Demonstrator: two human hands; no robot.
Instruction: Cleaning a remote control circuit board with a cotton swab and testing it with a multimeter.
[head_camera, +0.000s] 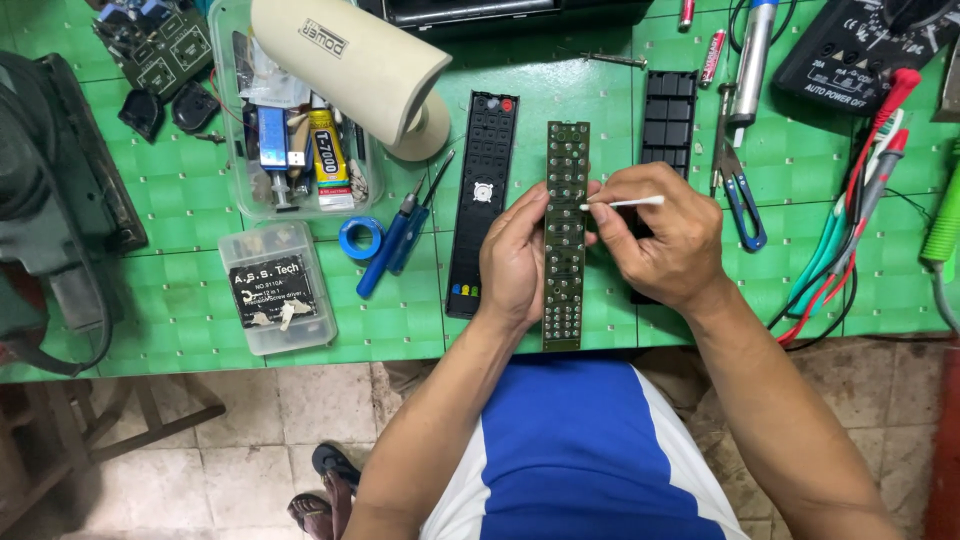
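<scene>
My left hand (515, 258) holds a long, narrow green circuit board (565, 170) by its left edge, lengthwise over the green mat. My right hand (660, 235) pinches a white cotton swab (625, 203), whose tip touches the board's right edge. A black remote front cover (484, 190) with button holes lies just left of the board. Another black remote shell (668, 115) lies to the right, partly hidden behind my right hand.
A clear tray (228, 150) with glue tubes and small parts sits at the back left under a cream lamp head (350, 60). Blue screwdrivers (395, 240), a tape roll (360, 237), a small plastic box (278, 288), snips (740, 190), a multimeter (860, 50) and probe leads (850, 230) surround the mat (180, 200).
</scene>
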